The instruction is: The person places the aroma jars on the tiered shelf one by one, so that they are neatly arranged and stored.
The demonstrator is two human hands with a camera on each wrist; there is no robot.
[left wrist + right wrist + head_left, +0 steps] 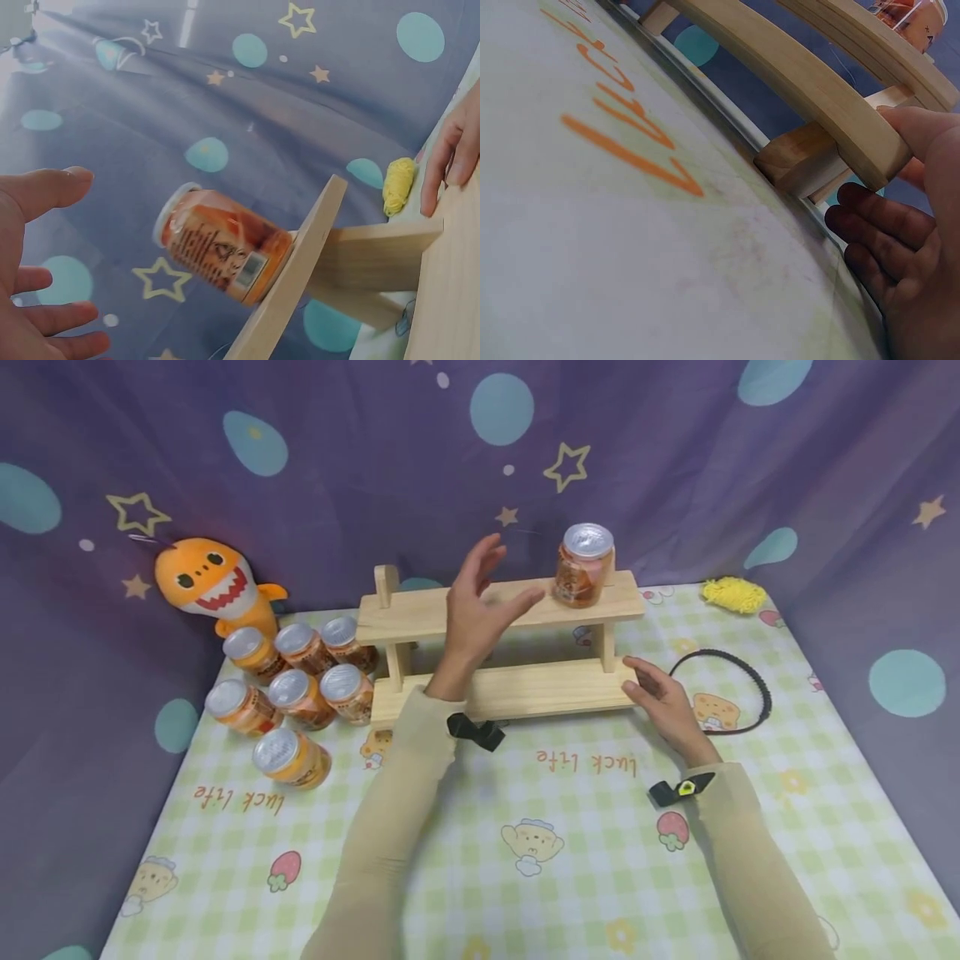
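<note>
An orange drink can (583,565) with a silver lid stands upright at the right end of the top board of a two-tier wooden shelf (405,614). My left hand (495,578) hovers open just left of the can, fingers spread and not touching it. In the left wrist view the spread hand (37,262) is apart from the can (221,247) on the board (300,277). My right hand (654,689) rests with straight fingers against the right end of the lower board (540,689). The right wrist view shows its thumb (922,124) lying on the board end (802,82).
Several more orange cans (292,693) cluster on the checked cloth left of the shelf, one lying nearer me. An orange shark plush (210,581) sits behind them. A black headband (738,685) and a yellow fluffy item (733,593) lie to the right. A purple curtain backs everything.
</note>
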